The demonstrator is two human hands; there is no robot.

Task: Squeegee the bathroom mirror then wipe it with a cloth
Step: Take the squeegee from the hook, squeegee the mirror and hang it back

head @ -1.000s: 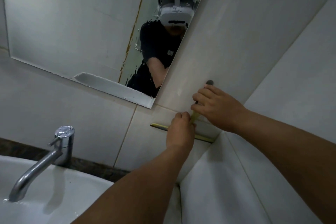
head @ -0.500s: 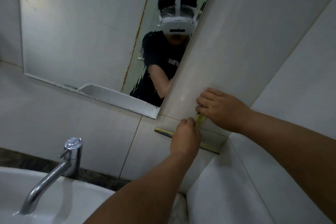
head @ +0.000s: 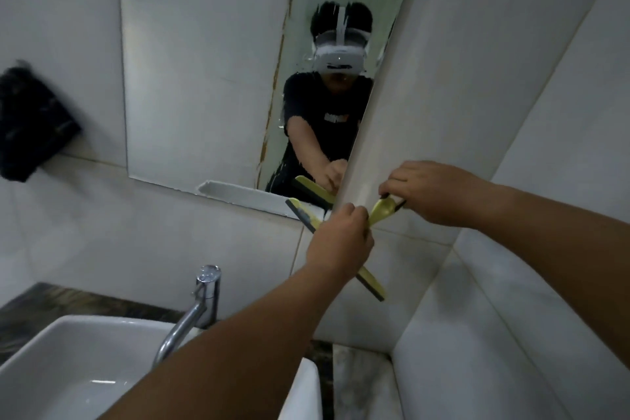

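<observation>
A yellow-green squeegee (head: 374, 285) with a dark rubber blade is tilted diagonally, its upper blade end at the mirror's lower right corner. My left hand (head: 339, 242) grips it at the middle, where handle meets blade. My right hand (head: 431, 193) holds the end of its handle against the tiled wall. The mirror (head: 204, 78) hangs above the sink and shows wet streaks near its right edge. A dark cloth (head: 29, 126) hangs on the wall at the far left, blurred.
A white basin (head: 85, 365) with a chrome tap (head: 201, 303) sits below the mirror at lower left. A tiled wall (head: 511, 78) juts out on the right, forming a corner with a dark counter (head: 354, 378) below.
The squeegee has come off the wall below the mirror and turned from nearly level to diagonal, its blade end now reaching the mirror's corner. The view has pulled back and up.
</observation>
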